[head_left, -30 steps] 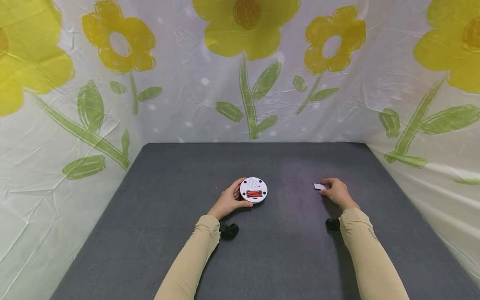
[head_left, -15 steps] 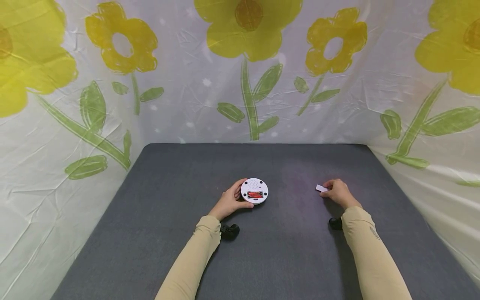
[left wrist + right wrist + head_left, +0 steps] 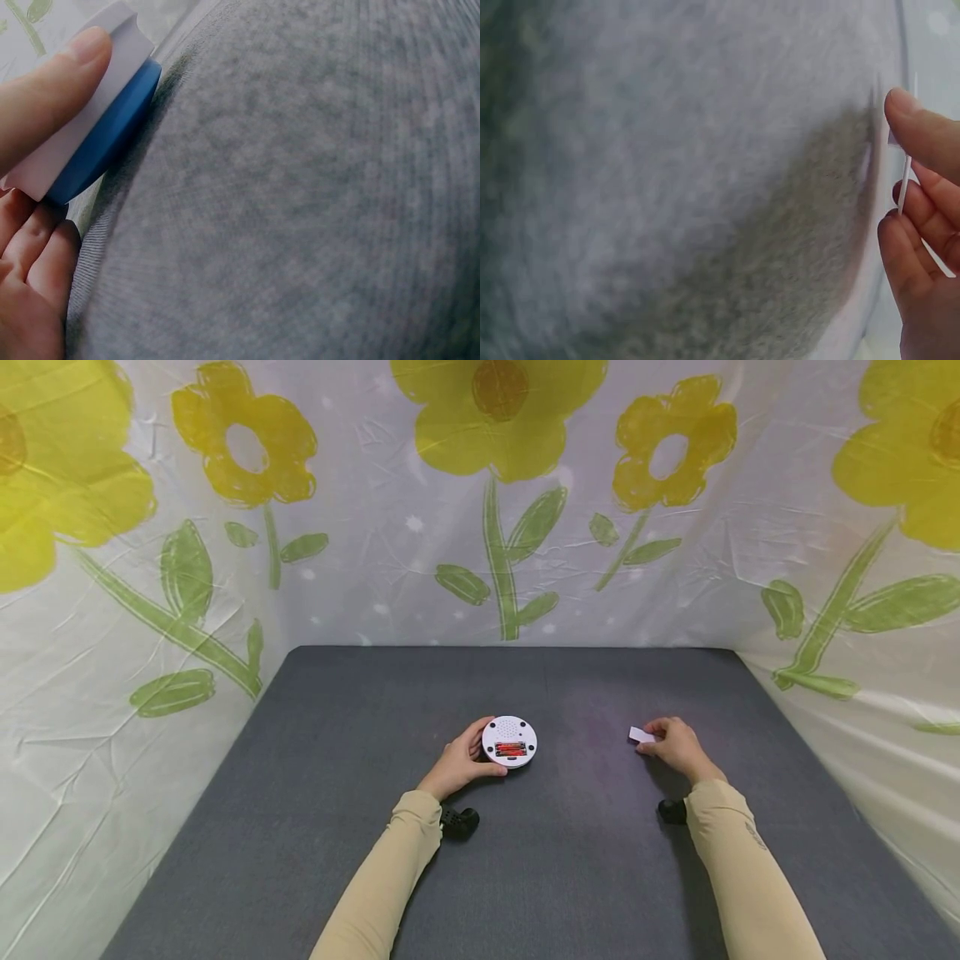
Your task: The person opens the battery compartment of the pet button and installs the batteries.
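Note:
My left hand (image 3: 459, 762) grips a round white device (image 3: 510, 727) by its left edge, thumb on the near side. Its underside faces up, with several dark feet, a patch of small holes and an uncovered battery compartment holding red batteries (image 3: 511, 749). In the left wrist view the device's side (image 3: 112, 142) shows a white band and a blue band. Off to the right, my right hand (image 3: 678, 750) pinches a small flat white battery cover (image 3: 641, 735) between thumb and fingers. The right wrist view shows this cover (image 3: 904, 184) edge-on as a thin strip.
A dark grey cloth-covered table (image 3: 570, 860) lies under both hands. White curtains printed with yellow flowers (image 3: 360, 560) rise along its back and sides. A black wrist-worn piece (image 3: 459, 823) sticks out at the left cuff, another (image 3: 672, 812) at the right cuff.
The right hand tilts the white cover slightly and shifts it a little. The left hand and the device hold nearly still; the whole head view has moved slightly.

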`<action>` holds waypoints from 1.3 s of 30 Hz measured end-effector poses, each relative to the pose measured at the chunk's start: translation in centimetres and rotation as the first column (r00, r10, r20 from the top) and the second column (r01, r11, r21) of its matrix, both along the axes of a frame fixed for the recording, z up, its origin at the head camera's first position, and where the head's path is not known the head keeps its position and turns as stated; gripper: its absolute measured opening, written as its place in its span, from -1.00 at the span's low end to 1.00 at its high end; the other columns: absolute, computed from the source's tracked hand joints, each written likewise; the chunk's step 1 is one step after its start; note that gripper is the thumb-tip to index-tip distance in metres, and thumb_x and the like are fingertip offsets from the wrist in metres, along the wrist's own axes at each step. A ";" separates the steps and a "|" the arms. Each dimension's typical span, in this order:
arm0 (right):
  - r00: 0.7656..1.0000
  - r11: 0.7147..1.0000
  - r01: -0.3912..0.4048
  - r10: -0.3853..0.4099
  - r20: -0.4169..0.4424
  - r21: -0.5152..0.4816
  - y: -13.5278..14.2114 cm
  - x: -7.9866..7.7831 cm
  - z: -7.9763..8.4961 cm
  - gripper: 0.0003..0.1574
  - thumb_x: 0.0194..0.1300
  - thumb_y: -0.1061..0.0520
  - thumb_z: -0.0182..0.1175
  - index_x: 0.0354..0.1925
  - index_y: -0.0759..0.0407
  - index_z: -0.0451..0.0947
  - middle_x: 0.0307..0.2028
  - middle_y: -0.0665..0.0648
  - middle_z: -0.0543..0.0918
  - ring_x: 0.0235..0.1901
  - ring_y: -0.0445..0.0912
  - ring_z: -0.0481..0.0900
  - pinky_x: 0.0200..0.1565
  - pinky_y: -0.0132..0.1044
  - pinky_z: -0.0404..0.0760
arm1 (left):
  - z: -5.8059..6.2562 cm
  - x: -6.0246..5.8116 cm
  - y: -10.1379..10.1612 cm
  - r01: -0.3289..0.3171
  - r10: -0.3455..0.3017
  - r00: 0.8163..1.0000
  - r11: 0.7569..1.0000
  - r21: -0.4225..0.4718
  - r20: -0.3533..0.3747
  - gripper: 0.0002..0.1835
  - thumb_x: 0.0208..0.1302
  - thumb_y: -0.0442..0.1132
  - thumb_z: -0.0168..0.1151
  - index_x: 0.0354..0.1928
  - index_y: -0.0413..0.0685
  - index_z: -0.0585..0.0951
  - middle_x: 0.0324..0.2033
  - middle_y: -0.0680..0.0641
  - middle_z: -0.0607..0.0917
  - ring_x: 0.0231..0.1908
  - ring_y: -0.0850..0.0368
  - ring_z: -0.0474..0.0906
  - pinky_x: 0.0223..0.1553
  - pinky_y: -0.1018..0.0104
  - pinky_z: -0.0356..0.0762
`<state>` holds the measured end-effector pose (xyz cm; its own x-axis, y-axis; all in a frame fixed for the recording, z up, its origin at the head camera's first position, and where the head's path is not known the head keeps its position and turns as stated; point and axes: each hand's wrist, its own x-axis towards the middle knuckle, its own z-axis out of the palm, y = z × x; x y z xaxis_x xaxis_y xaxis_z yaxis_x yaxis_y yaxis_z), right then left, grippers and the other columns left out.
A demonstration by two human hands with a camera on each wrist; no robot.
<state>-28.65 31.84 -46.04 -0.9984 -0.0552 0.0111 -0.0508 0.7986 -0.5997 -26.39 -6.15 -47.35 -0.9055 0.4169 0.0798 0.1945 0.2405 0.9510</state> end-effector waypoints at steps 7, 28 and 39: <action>0.998 1.000 -0.017 0.016 -0.056 -0.010 -1.1 0.0 0.6 -0.58 0.03 0.24 0.38 -0.18 0.47 0.51 -0.26 0.33 0.46 -0.25 0.13 0.40 -0.21 -0.02 0.40 | 0.1 0.0 0.0 0.007 -0.007 1.000 1.000 -0.007 -0.004 -0.05 -0.03 -0.32 0.45 0.38 -0.20 0.13 0.32 -0.21 0.20 0.28 -0.03 0.16 0.20 0.14 0.23; 0.982 0.991 -0.130 0.130 -0.138 0.004 -5.6 0.4 0.3 -0.59 -0.03 0.25 0.43 -0.21 0.41 0.54 -0.23 0.31 0.47 -0.24 0.12 0.36 -0.20 -0.05 0.36 | -3.1 -1.7 0.1 -0.033 0.033 0.999 0.999 -0.003 -0.007 0.00 -0.11 -0.25 0.51 0.39 -0.02 0.16 0.32 -0.07 0.23 0.27 0.14 0.19 0.19 0.26 0.24; 0.955 0.974 -0.223 0.227 -0.189 0.041 -8.3 0.7 0.3 -0.62 -0.05 0.24 0.43 -0.24 0.35 0.55 -0.33 0.20 0.46 -0.30 0.04 0.33 -0.26 -0.16 0.29 | -3.2 -1.7 0.1 -0.045 0.045 0.999 0.999 -0.022 -0.008 -0.01 -0.12 -0.23 0.52 0.39 0.05 0.18 0.32 -0.05 0.23 0.27 0.14 0.19 0.19 0.27 0.24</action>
<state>-27.99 23.53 -45.77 -0.9395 -0.2803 0.1971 -0.3427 0.7643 -0.5463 -28.10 -6.03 -50.54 -0.9228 0.3773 0.0779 0.1902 0.2703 0.9438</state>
